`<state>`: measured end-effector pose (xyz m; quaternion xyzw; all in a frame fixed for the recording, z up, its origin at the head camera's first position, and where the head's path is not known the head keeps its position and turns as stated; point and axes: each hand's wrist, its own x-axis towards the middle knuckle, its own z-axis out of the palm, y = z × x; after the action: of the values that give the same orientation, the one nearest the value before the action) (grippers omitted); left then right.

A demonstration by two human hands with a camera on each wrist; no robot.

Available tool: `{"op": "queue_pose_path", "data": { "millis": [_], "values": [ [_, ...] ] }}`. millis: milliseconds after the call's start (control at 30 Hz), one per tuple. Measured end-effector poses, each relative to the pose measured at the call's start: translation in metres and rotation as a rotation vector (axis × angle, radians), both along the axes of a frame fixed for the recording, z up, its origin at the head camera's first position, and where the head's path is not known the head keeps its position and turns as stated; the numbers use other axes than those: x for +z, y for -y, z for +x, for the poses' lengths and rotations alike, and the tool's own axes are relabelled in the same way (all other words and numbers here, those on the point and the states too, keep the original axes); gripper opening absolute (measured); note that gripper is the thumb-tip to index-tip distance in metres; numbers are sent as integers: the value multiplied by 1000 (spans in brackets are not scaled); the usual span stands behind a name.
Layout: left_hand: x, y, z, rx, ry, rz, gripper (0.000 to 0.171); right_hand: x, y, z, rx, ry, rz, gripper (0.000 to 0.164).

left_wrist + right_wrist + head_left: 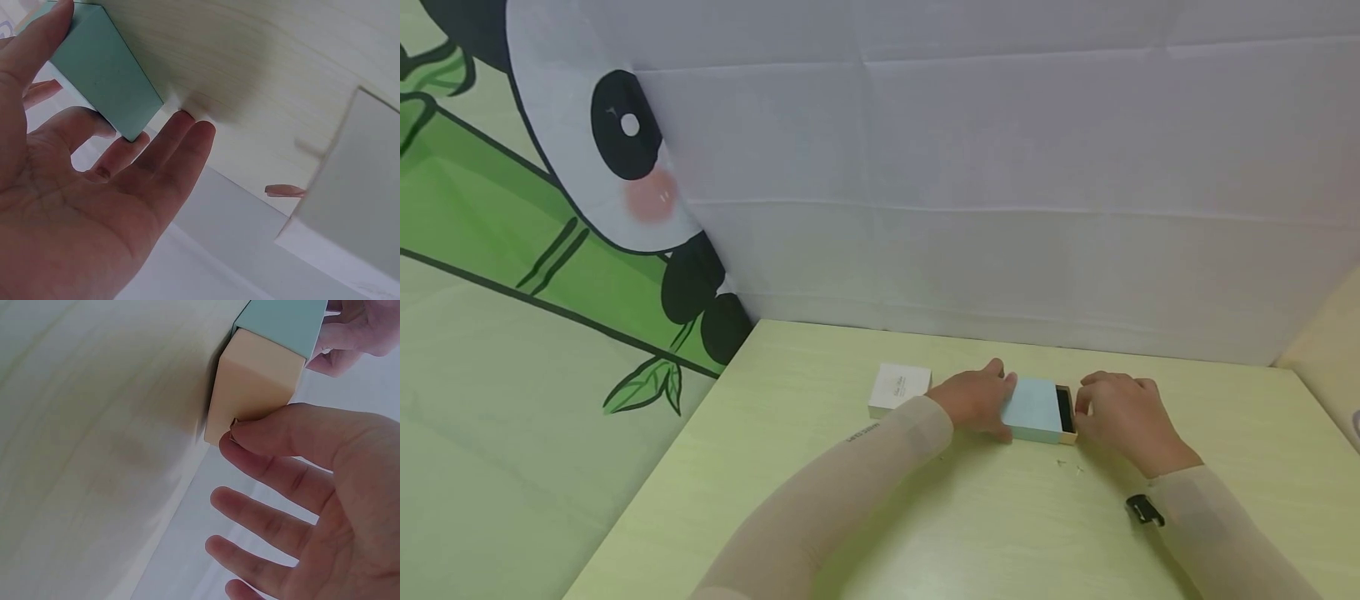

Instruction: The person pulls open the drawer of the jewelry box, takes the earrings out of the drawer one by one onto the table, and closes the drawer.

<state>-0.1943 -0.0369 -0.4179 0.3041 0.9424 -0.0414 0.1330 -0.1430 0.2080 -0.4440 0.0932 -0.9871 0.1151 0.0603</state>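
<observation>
A light blue sliding box has an outer sleeve (1032,407) and a tan inner drawer (256,375), which sticks out a short way at the right end. The drawer's inside looks black in the head view. My left hand (973,400) holds the sleeve at its left end, thumb on the near side and fingers at the far side. At the drawer's end, the thumb and index finger of my right hand (1126,417) pinch a small pull tab (234,427). The other right fingers are spread apart, touching nothing.
Left of the sleeve stands a white box (901,382) with small print on its lid. A pinkish ribbon tab (284,190) juts from its side. Tiny scraps (1062,462) lie in front of the blue box. A white cloth (1000,167) hangs behind the table (970,533).
</observation>
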Motion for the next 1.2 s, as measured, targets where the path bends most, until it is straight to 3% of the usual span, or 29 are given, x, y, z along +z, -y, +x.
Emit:
{"op": "queue_pose_path", "data": {
  "millis": [800, 1200],
  "values": [
    [-1, 0, -1, -14, -8, 19, 108, 1, 8, -6, 23, -9, -3, 16],
    [-8, -2, -10, -8, 19, 41, 108, -3, 18, -11, 46, -15, -9, 12]
  ]
}}
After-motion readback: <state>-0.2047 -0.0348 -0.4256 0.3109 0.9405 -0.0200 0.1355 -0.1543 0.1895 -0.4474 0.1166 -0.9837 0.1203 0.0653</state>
